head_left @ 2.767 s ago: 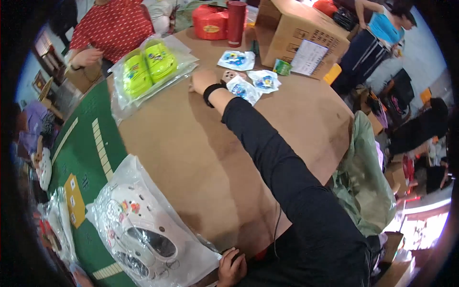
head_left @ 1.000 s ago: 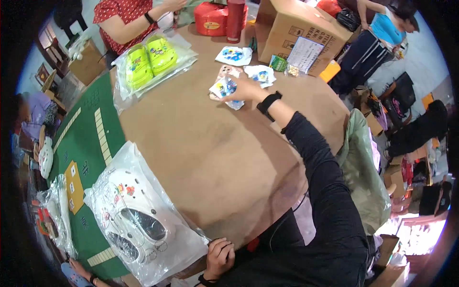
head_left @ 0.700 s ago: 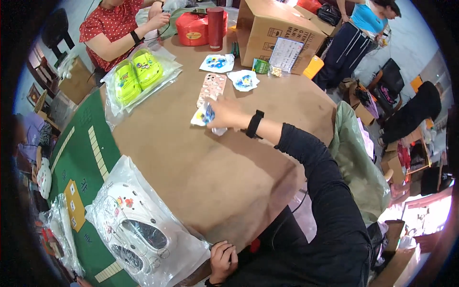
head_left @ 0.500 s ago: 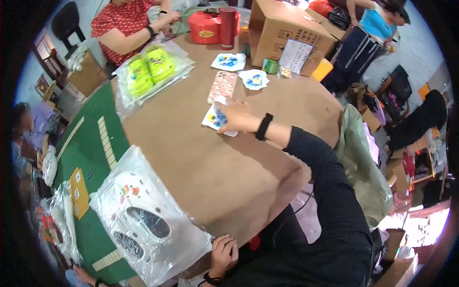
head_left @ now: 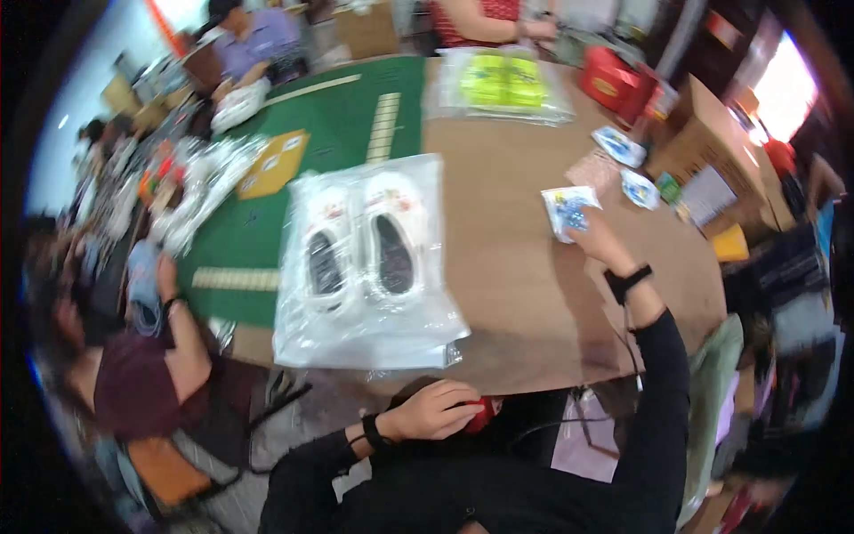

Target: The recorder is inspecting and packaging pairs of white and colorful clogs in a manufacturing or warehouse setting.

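At the right of the table, my right hand has its fingers closed on the near edge of a small white packet with blue figures on it. Two similar packets, one white and blue and another, lie farther right, beside a pink patterned phone case. My left hand rests at the table's near edge, its fingers loosely stretched and holding nothing. A red thing sits by its fingertips. Ahead of that hand lies a clear bag with a pair of white clogs.
Bagged yellow-green clogs lie at the far side. A red box and a carton stand far right. Green matting with pale strips covers the left. A co-worker at the left holds a grey-blue shoe.
The view has turned left, so the table things sit differently in it. My right hand stays at the packet. My left hand has come away from the corner of the white clogs' bag.
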{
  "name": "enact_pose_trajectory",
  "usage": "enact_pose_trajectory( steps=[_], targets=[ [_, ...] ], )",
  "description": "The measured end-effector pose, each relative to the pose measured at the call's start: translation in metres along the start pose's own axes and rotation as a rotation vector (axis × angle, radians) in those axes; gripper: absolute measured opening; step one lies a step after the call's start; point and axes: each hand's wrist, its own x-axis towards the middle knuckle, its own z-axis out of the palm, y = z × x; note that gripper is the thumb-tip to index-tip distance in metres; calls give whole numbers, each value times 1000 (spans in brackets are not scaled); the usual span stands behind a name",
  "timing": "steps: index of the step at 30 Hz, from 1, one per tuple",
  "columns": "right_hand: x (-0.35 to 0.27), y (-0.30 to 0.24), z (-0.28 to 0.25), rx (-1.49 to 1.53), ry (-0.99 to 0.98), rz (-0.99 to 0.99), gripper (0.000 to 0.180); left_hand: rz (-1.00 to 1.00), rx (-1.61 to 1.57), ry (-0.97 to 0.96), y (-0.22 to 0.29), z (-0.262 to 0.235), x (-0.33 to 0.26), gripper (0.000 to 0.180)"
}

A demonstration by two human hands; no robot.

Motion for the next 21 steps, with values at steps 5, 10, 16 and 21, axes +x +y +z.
enact_pose_trajectory(
  steps=[5,10,16,21],
  targets=[
    [-32,-17,-3,12,-11,-3,52,56,174,47,11,-25,-22,28],
    [-40,-58,-3,-62,-102,82,53,-131,304,357,16,-49,-50,22],
    [-21,-94,5,-58,-26,-247,40,-402,367,485,-2,-46,-65,32],
    [40,-107,24,93,-68,-44,40,-134,246,94,-22,-24,-48,33]
  ],
)
